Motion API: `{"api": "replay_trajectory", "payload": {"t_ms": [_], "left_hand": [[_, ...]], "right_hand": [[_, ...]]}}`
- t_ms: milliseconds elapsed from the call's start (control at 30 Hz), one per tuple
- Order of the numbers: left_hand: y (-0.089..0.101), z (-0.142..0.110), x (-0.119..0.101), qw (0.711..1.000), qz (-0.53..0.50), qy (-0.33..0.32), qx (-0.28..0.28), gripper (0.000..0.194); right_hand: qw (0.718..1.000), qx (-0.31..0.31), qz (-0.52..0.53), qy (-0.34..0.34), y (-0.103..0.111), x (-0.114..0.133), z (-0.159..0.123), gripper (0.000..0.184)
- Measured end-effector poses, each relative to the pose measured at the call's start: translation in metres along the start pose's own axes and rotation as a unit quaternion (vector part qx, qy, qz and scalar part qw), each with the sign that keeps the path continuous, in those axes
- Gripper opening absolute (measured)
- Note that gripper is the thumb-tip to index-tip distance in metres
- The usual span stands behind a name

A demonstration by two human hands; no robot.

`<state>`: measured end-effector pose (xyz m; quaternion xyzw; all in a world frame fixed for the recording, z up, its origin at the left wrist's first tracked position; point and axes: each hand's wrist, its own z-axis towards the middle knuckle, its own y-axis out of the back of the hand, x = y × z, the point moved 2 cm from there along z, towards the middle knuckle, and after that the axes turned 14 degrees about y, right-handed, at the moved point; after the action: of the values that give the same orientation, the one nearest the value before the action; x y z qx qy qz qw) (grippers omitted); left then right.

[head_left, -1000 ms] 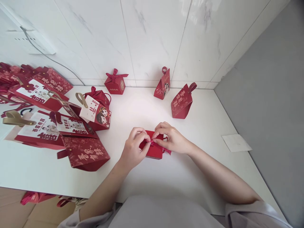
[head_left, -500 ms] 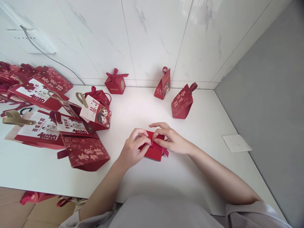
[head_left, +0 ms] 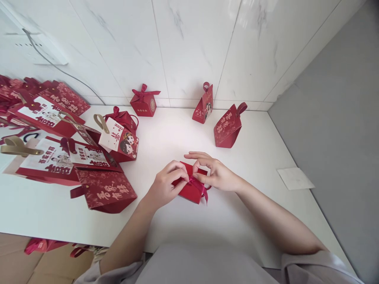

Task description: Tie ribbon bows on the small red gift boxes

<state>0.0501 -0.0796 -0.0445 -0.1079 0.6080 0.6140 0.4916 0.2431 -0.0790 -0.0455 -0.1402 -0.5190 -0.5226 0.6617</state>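
Observation:
A small red gift box point(head_left: 192, 194) rests on the white table between my hands. Across its top runs a magenta ribbon point(head_left: 202, 187), bunched near the middle, with a loose tail hanging over the right side. My left hand point(head_left: 169, 183) pinches the ribbon at the left of the bunch, thumb and forefinger together. From the other side, my right hand point(head_left: 213, 172) pinches it between thumb and forefinger, its other fingers stretched out to the left. The fingertips partly hide the ribbon's bunched middle.
Several red and white gift boxes crowd the left, among them a patterned box point(head_left: 108, 190). Along the wall stand a bow-topped box point(head_left: 144, 105), a triangular box point(head_left: 203, 106) and a looped box point(head_left: 227, 129). A white paper point(head_left: 295, 178) lies at the right edge.
The gift box has turned slightly, its near edge now lower. My right hand has shifted a little right, its outer fingers spreading, and the ribbon's tail hangs differently.

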Motion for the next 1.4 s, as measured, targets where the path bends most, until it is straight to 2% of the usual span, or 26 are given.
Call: {"api": "replay_trajectory", "payload": {"t_ms": [200,367,500,600,767,867,1133,1400], "left_hand": [[0.0,-0.001,0.0,1.0,-0.009,0.003,0.005,0.017],[0.001,0.0,-0.003,1.0,0.004,0.009,-0.005,0.012],[0.008,-0.002,-0.007,0.987,0.117,0.076,-0.08,0.016],[0.012,-0.007,-0.009,0.974,0.179,0.116,-0.078,0.021],[0.015,-0.015,-0.006,0.964,0.191,0.157,-0.094,0.024],[0.015,-0.016,-0.005,0.971,0.161,0.163,-0.07,0.015],[0.011,-0.015,0.0,0.986,0.033,0.164,-0.02,0.012],[0.012,-0.015,-0.006,0.983,0.039,0.181,0.003,0.01]], "right_hand": [[0.996,0.023,0.024,-0.078,0.002,-0.001,-0.001,0.019],[0.991,0.026,0.103,-0.077,-0.003,-0.005,-0.001,0.012],[0.983,0.012,0.153,-0.1,-0.006,-0.011,-0.002,0.014],[0.983,0.007,0.147,-0.105,-0.006,-0.013,-0.003,0.015],[0.981,0.007,0.172,-0.093,-0.007,-0.013,-0.003,0.014],[0.979,0.006,0.183,-0.088,-0.007,-0.013,-0.002,0.014],[0.979,0.007,0.18,-0.094,-0.007,-0.012,-0.002,0.019],[0.982,0.016,0.162,-0.095,-0.006,-0.011,-0.001,0.019]]}}
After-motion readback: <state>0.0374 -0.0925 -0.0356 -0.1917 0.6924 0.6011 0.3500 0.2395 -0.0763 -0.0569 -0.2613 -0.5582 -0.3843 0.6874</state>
